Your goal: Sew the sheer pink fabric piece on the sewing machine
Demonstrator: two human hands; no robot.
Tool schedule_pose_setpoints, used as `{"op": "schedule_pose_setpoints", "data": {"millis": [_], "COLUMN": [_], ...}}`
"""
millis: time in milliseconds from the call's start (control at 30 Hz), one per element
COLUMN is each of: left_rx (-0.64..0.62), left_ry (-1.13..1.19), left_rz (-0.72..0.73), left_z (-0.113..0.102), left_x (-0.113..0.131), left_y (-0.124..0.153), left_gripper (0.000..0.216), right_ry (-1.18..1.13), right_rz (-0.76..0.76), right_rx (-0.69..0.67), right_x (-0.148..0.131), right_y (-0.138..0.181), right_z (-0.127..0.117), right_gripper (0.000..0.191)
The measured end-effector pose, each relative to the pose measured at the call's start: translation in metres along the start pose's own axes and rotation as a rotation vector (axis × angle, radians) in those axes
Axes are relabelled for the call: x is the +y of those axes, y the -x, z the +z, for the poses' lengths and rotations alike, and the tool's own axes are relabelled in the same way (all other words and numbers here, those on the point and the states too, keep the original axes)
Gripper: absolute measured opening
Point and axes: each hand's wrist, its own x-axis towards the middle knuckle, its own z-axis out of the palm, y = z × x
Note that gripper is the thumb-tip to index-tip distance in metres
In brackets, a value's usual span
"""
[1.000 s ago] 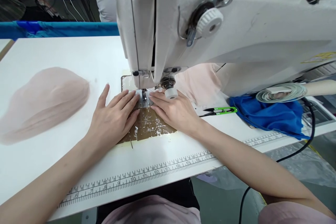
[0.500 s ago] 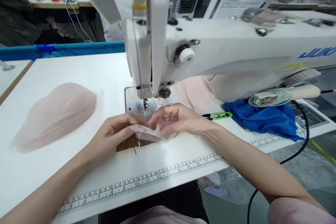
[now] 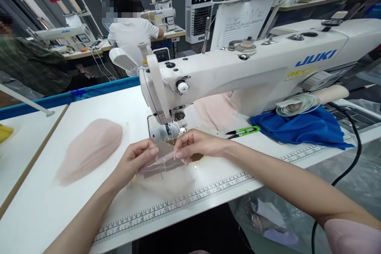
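Note:
Between my two hands a piece of sheer pale pink fabric [image 3: 165, 162] is stretched, its lower part hanging over the table's front. My left hand [image 3: 141, 156] pinches its left side between thumb and fingers. On the other side my right hand [image 3: 195, 145] pinches the edge, fingers curled. Both are just in front of the needle area of a white sewing machine [image 3: 217, 71], above its metal needle plate [image 3: 159, 131]. Part of a brown patch on the table shows through and beside the fabric.
A pile of sheer pink fabric [image 3: 92, 149] lies on the left. Right of the machine are more pink fabric [image 3: 218, 109], green thread snips [image 3: 244, 131], a blue cloth [image 3: 300, 129] and a coiled cord [image 3: 297, 107]. A printed ruler [image 3: 178, 202] runs along the front edge. Two people sit beyond.
The view has tilted up and shifted. My hands have drawn slightly apart, and the fabric, bunched between them before, is now spread and hangs lower.

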Motion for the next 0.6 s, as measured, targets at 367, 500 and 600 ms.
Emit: {"op": "schedule_pose_setpoints", "data": {"millis": [367, 500, 600], "left_rx": [-0.048, -0.055, -0.057], "left_ry": [0.023, 0.038, 0.048], "left_rz": [0.016, 0.020, 0.022], "left_z": [-0.0021, -0.0035, -0.0039], "left_x": [0.0039, 0.0039, 0.0041], "left_y": [0.0016, 0.0019, 0.0015], "left_gripper": [0.041, 0.039, 0.039], "right_ry": [0.007, 0.010, 0.023], "right_rz": [0.022, 0.023, 0.020], "right_rx": [0.030, 0.025, 0.024], "right_x": [-0.0022, -0.0021, -0.0012], "right_y": [0.0002, -0.0006, -0.0011], "right_z": [0.0006, 0.0005, -0.0003], "right_gripper": [0.019, 0.020, 0.020]}}
